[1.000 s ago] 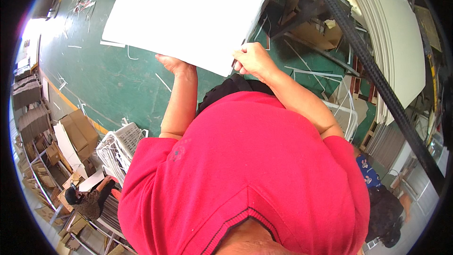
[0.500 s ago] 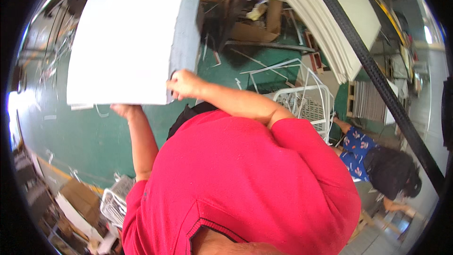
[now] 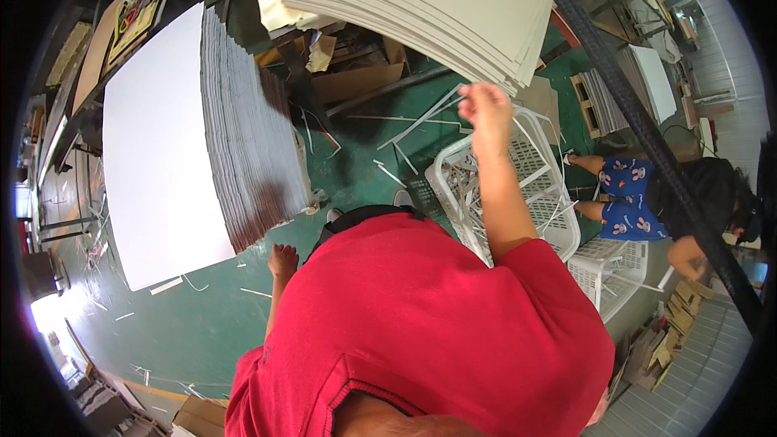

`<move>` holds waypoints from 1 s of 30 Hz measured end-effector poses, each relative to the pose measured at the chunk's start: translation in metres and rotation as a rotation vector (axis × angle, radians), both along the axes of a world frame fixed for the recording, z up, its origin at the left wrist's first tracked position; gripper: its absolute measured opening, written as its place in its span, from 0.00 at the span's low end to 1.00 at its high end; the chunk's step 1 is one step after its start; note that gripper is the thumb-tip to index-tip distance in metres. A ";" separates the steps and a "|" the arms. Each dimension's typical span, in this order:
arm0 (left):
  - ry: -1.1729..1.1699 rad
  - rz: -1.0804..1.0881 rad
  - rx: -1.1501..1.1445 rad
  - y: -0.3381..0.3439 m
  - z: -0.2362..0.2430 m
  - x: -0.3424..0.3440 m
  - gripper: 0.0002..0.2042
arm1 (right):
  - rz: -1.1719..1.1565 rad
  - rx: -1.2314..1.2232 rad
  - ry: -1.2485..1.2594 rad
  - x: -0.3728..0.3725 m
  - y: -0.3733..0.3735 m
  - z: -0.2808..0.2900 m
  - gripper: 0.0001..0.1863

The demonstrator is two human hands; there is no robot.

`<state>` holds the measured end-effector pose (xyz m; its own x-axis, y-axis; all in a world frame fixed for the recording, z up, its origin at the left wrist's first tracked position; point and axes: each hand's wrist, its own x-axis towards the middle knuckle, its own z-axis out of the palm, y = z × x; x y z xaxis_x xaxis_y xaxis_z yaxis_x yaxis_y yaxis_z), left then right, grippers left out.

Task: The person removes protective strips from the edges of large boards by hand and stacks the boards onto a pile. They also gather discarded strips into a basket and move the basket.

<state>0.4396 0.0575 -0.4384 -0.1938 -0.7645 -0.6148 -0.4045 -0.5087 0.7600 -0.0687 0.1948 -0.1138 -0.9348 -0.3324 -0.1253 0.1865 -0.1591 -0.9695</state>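
My right hand (image 3: 487, 113) is raised at the near edge of a stack of off-white boards (image 3: 437, 0). Its fingers curl inward, and what they hold, if anything, is too small to make out. Whether it touches the boards I cannot tell. My left hand (image 3: 282, 260) hangs low beside my body with its fingers curled into a loose fist. Just beyond it, to the left, stands a tall stack of sheets (image 3: 166, 154) with a smooth white top and a layered grey side. A gap separates that hand from the stack's lower corner.
White plastic baskets (image 3: 558, 222) holding thin offcut strips stand right of my body. Loose strips lie on the green floor (image 3: 186, 332). At right a person in blue patterned shorts (image 3: 630, 194) bends over. Boards on a pallet (image 3: 603, 101) stand further right; a cardboard box (image 3: 360, 81) lies ahead.
Both hands have come away from the white-topped stack. My right hand swung right to the off-white boards, while my left dropped beside me. The view has turned rightward.
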 end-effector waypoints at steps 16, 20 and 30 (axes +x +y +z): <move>0.184 0.147 0.142 0.000 0.098 -0.175 0.07 | 0.013 -0.354 -0.370 -0.103 0.042 0.039 0.21; 0.092 0.183 0.139 0.024 0.109 -0.194 0.06 | 0.013 -0.436 -0.474 -0.117 0.039 0.046 0.03; 0.229 0.042 0.164 0.036 0.124 -0.211 0.06 | 0.282 -0.231 -0.342 -0.128 -0.006 0.028 0.05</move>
<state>0.2283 0.0932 -0.3144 -0.3118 -0.6688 -0.6749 -0.2079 -0.6451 0.7353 -0.1963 0.1888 -0.0862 -0.7231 -0.6213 -0.3019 0.5539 -0.2604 -0.7908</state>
